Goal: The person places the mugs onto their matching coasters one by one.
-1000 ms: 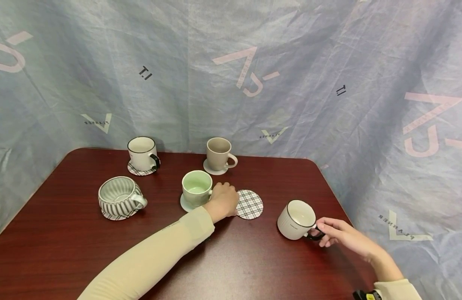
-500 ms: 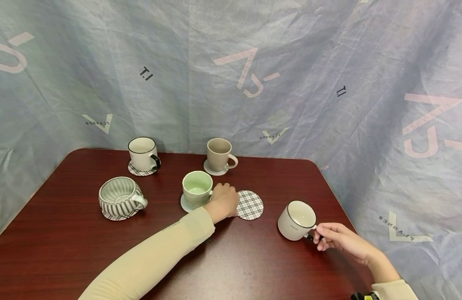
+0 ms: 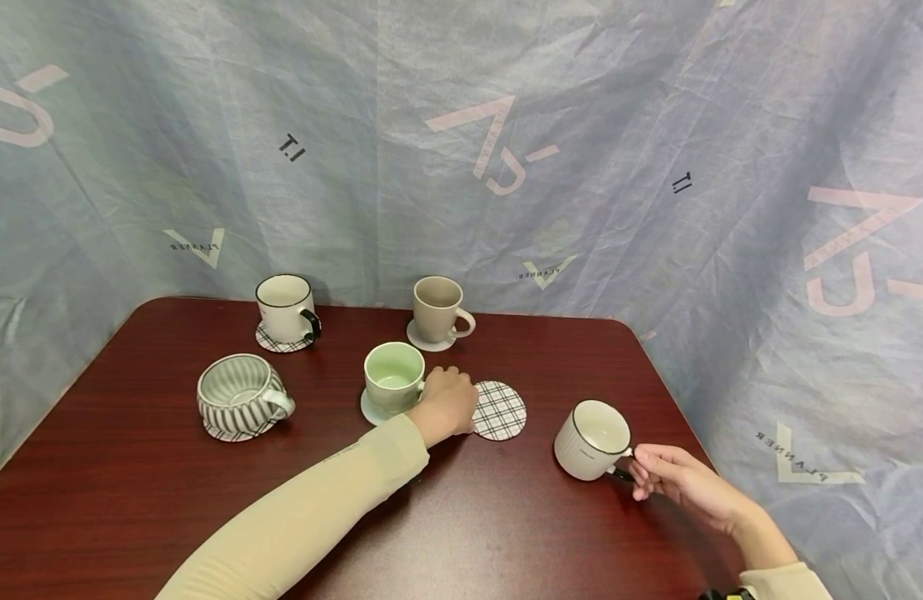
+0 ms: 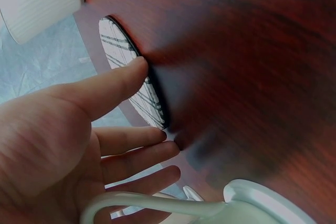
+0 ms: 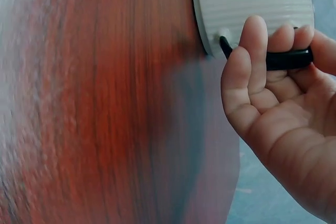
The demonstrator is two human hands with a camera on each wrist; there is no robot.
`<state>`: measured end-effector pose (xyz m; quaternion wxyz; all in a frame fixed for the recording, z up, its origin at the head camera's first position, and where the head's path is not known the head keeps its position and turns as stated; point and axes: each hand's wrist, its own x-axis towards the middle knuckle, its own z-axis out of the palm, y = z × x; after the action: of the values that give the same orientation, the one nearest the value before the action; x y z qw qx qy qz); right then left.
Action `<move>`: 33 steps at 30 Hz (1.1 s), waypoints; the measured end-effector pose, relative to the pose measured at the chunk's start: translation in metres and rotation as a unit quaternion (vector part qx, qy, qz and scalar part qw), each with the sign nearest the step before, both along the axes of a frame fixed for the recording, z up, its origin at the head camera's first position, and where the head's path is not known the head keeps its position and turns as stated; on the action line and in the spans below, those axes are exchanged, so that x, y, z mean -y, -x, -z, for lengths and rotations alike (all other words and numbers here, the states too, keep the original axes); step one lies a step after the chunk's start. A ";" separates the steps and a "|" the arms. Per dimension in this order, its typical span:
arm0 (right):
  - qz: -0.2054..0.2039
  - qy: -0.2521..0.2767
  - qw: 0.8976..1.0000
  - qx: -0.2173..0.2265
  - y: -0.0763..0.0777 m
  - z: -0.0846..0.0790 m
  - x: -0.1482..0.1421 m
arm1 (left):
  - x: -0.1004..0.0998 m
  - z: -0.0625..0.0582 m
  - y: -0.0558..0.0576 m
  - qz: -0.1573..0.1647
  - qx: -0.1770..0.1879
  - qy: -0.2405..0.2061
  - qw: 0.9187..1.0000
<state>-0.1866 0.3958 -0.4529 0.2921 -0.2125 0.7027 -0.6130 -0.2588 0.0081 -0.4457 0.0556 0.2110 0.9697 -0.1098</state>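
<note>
In the head view my left hand [image 3: 448, 402] is beside the plaid round coaster [image 3: 499, 411]. Its thumb and forefinger meet the coaster's edge in the left wrist view, the other fingers reaching past. A pale green mug [image 3: 392, 387] stands on a round coaster just left of that hand, its handle partly hidden. My right hand [image 3: 686, 483] grips the black handle [image 5: 289, 60] of a white ribbed mug [image 3: 591, 442] with a dark rim. This mug is right of the plaid coaster, apart from it; whether its base touches the table cannot be told.
Behind stand a taupe mug [image 3: 436, 304] and another white mug with a black handle [image 3: 283, 310], each on a coaster. A striped cup [image 3: 240, 396] sits on a coaster at left. The dark red table [image 3: 506, 533] ends at a hanging cloth [image 3: 461, 167].
My right hand's fingers have closed further around the mug's handle, hiding more of it. The mug has hardly moved. My left hand and the plaid coaster look still.
</note>
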 end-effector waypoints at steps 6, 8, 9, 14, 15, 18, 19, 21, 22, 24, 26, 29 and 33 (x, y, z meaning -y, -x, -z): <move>0.018 -0.013 1.000 -0.017 0.002 0.000 0.006 | 0.000 -0.001 -0.001 0.001 0.002 -0.004 1.000; 0.021 -0.017 0.999 -0.027 0.004 -0.001 0.009 | 0.000 -0.001 0.000 0.000 0.002 -0.004 1.000; 0.024 -0.019 0.999 -0.032 0.005 -0.002 0.011 | 0.000 -0.001 0.000 0.000 0.002 -0.004 1.000; 0.034 -0.021 0.998 -0.054 0.009 -0.008 0.022 | 0.000 -0.003 -0.002 0.000 0.003 -0.001 1.000; 0.035 -0.022 0.997 -0.057 0.010 -0.009 0.024 | 0.001 -0.003 -0.002 0.000 0.003 -0.001 1.000; 0.039 -0.023 0.997 -0.063 0.014 -0.012 0.033 | 0.001 -0.003 -0.002 -0.001 0.004 0.000 1.000; 0.042 -0.025 0.997 -0.064 0.015 -0.013 0.036 | 0.000 -0.003 -0.002 -0.001 0.004 0.000 1.000; 0.046 -0.029 0.996 -0.067 0.018 -0.014 0.042 | 0.000 -0.003 -0.002 -0.001 0.003 0.001 1.000; 0.049 -0.031 0.996 -0.068 0.019 -0.014 0.044 | 0.000 -0.003 -0.003 0.000 0.003 0.002 1.000; 0.052 -0.034 0.995 -0.072 0.022 -0.015 0.050 | 0.000 -0.002 -0.002 0.000 0.003 0.002 1.000; 0.055 -0.035 0.995 -0.076 0.025 -0.015 0.056 | -0.001 -0.002 -0.002 0.001 0.003 0.002 1.000; 0.056 -0.034 0.994 -0.082 0.030 -0.015 0.065 | -0.001 -0.002 -0.002 -0.001 0.004 0.003 1.000; 0.061 -0.036 0.994 -0.083 0.035 -0.013 0.076 | -0.001 -0.003 -0.001 -0.002 0.004 0.003 1.000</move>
<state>-0.2219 0.3199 -0.4397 0.2019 -0.2088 0.7581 -0.5839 -0.2574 0.0090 -0.4431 0.0604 0.2088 0.9696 -0.1121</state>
